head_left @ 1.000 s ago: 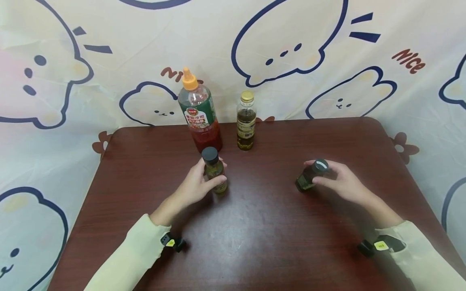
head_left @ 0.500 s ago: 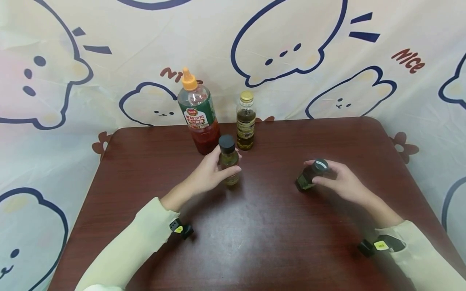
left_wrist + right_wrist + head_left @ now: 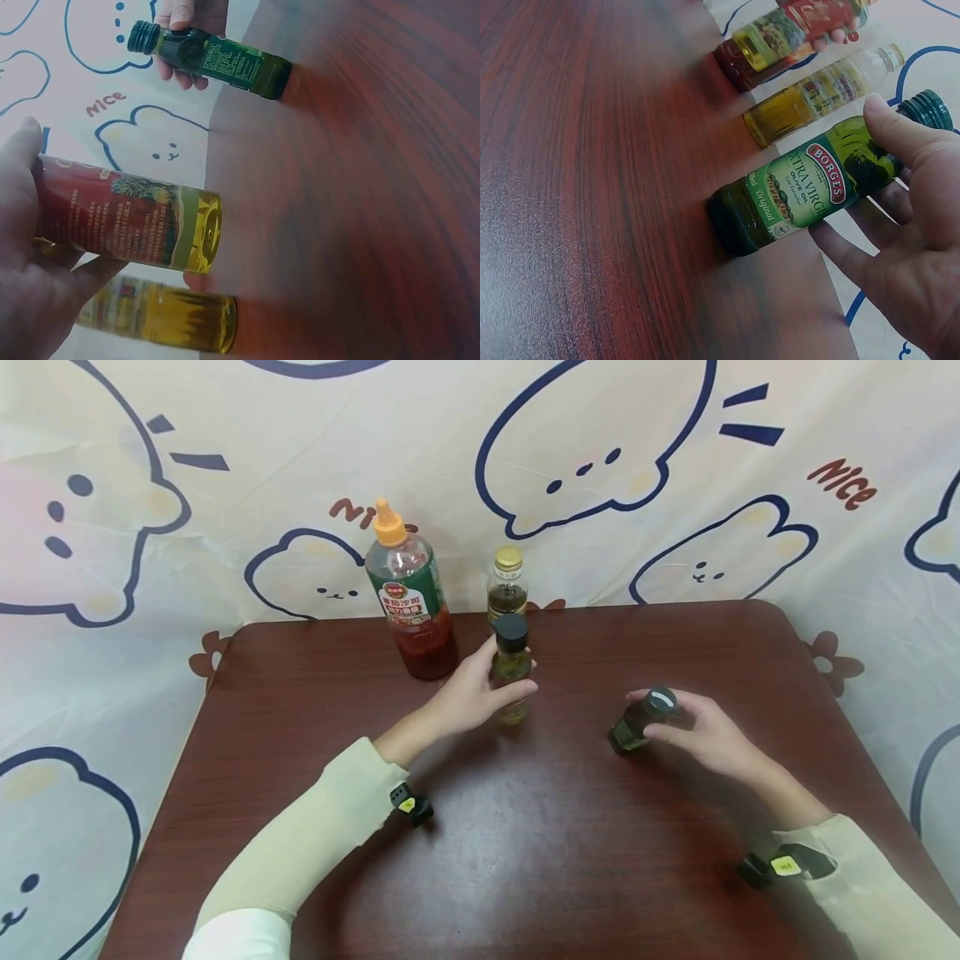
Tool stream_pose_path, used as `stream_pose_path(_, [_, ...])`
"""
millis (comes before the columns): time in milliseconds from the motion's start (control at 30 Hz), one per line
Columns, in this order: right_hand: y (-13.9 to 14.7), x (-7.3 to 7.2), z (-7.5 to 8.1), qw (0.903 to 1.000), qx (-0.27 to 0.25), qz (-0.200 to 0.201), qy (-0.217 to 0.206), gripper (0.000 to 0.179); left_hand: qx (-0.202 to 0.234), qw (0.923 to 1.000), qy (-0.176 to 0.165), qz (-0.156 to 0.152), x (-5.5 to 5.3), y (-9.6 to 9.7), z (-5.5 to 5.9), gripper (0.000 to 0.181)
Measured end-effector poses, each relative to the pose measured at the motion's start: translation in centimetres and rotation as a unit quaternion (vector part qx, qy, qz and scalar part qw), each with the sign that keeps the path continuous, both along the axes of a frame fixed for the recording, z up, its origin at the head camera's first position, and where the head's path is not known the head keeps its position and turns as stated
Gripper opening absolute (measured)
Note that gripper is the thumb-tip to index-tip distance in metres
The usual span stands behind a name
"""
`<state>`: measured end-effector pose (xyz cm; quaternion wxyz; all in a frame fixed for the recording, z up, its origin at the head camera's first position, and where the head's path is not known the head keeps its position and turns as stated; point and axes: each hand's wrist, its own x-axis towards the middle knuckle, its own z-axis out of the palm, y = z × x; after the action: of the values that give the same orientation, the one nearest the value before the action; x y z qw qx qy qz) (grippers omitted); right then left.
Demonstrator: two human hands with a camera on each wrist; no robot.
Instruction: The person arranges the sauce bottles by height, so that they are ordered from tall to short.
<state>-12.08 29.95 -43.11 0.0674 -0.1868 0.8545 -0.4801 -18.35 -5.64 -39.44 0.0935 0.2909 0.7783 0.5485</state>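
My left hand (image 3: 467,695) grips an oil bottle (image 3: 513,667) with a black cap, a red label and yellow oil. It is upright, held close over the table, and partly covers the yellow-capped oil bottle (image 3: 507,585) in the head view. In the left wrist view, the held bottle's clear base (image 3: 206,232) shows beside the table surface. Over on the right, my right hand (image 3: 708,732) holds a dark green olive oil bottle (image 3: 628,732) near its neck, thumb on one side and fingers on the other. Its green label (image 3: 799,187) faces the right wrist camera.
A large ketchup bottle (image 3: 414,610) with an orange nozzle cap stands at the back, left of the yellow-capped bottle. The dark brown table (image 3: 480,877) ends at a white patterned cloth (image 3: 585,410) behind it and at both sides.
My left hand has carried the black-capped oil bottle to the right and toward the back, from before the ketchup to before the yellow-capped bottle. The right hand has stayed in place.
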Motion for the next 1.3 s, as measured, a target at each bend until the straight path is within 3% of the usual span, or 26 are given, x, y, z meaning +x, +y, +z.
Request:
stream_pose_path(167, [0.0, 0.0, 0.0, 1.0000, 0.000, -0.001, -0.001, 0.046, -0.002, 1.0000, 0.004, -0.008, -0.8, 1.5, 0.1, 0.068])
stream_pose_path(700, [0.1, 0.0, 0.0, 1.0000, -0.005, 0.000, -0.003, 0.047, -0.003, 0.9998, -0.008, 0.016, -2.9, 6.1, 0.3, 0.059])
stream_pose_path(1067, [0.1, -0.1, -0.1, 1.0000, -0.005, 0.001, -0.001, 0.047, -0.026, 0.9986, -0.023, 0.039, -4.9, 8.1, -0.1, 0.051])
stream_pose_path(1300, [0.1, 0.0, -0.1, 1.0000, 0.000, -0.001, -0.004, 0.047, -0.032, 0.9972, -0.034, 0.059, -5.8, 9.0, -0.7, 0.057])
